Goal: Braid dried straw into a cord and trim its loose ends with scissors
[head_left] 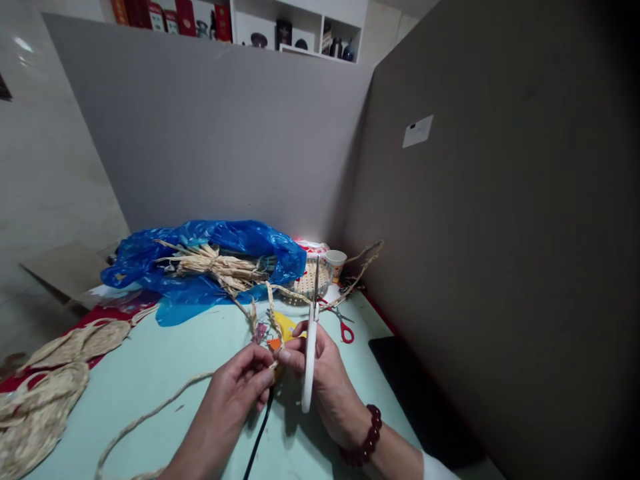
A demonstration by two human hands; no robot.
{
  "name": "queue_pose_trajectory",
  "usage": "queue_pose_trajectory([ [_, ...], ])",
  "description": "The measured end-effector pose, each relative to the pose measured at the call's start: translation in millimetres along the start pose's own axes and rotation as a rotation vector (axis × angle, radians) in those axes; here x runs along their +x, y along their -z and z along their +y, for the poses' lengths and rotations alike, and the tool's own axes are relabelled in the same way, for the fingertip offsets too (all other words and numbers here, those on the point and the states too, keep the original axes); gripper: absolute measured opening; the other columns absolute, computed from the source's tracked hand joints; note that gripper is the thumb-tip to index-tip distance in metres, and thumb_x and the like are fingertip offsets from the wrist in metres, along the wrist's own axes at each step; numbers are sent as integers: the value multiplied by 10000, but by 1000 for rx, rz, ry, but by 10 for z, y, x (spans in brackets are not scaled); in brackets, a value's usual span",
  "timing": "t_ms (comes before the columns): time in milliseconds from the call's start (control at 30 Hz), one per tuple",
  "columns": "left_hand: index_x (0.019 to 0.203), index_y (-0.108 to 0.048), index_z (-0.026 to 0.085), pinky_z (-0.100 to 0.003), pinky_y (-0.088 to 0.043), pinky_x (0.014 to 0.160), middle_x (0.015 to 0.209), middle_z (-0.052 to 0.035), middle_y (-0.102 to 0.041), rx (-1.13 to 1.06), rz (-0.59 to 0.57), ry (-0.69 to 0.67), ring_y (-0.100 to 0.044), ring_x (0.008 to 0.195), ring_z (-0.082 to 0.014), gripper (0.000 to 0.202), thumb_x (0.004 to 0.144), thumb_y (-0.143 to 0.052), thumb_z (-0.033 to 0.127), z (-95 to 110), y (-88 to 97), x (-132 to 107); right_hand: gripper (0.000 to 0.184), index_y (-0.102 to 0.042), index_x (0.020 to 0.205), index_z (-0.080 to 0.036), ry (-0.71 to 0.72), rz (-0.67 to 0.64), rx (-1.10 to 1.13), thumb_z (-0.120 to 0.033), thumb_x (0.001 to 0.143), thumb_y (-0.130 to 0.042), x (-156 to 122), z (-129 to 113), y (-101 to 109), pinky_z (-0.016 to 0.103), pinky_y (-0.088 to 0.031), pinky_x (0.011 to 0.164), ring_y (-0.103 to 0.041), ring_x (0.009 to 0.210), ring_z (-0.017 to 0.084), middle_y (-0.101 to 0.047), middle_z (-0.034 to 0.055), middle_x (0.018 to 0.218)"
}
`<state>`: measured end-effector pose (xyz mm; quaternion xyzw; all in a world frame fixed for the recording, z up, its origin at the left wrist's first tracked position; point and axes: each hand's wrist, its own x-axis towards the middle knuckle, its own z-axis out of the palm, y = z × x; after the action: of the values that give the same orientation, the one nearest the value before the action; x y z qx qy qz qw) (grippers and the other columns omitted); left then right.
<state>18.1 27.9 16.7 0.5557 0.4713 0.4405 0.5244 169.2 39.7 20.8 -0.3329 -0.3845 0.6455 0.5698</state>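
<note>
Cord of braided straw, seen by the head camera, is pinched between the fingertips of the left hand. The right hand grips close beside, probably to steady the strands between them. White-handled scissors (edge-on to us, blades pointing away) also rest in the right hand, perhaps tucked there to leave its fingertips free. A cord tail curves out left of the left hand across the pale green bench. Beyond both hands, a blue plastic bag lies open around dry husks, seemingly for easy reach. Red-handled scissors lie just past the right hand.
</note>
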Motion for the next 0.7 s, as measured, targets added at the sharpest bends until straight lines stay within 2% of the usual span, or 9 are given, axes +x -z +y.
queue_pose_trajectory([
  [167,790,-633,178,-184,-367,469,599,51,-507,-67,-11,13,-439,524,-91,300,732,-696,465,0,-22,-17,514,-476,954,-168,-32,-9,78,-237,607,-849,-15,-19,-18,174,-333,498,-452,511,50,-607,-53,650],
  [367,923,-690,177,-174,-298,461,587,50,-514,-112,78,44,-395,508,-76,360,704,-723,460,13,-50,-56,493,-480,972,-162,-22,-5,200,-191,622,-827,-16,6,-13,182,-348,522,-468,547,58,-601,-48,671],
  [533,835,-725,170,-185,-276,463,550,33,-528,-114,122,86,-392,500,-79,299,704,-731,439,52,-57,-102,529,-479,999,-161,-39,-22,213,-198,609,-834,-10,1,-17,186,-330,502,-454,526,57,-567,-63,654],
  [700,740,-707,157,-179,-296,473,594,9,-585,-134,119,102,-416,499,-74,282,698,-731,434,90,-61,-120,531,-467,1026,-168,-20,-19,175,-200,628,-817,-29,10,-17,201,-356,530,-475,545,68,-571,-57,691],
])
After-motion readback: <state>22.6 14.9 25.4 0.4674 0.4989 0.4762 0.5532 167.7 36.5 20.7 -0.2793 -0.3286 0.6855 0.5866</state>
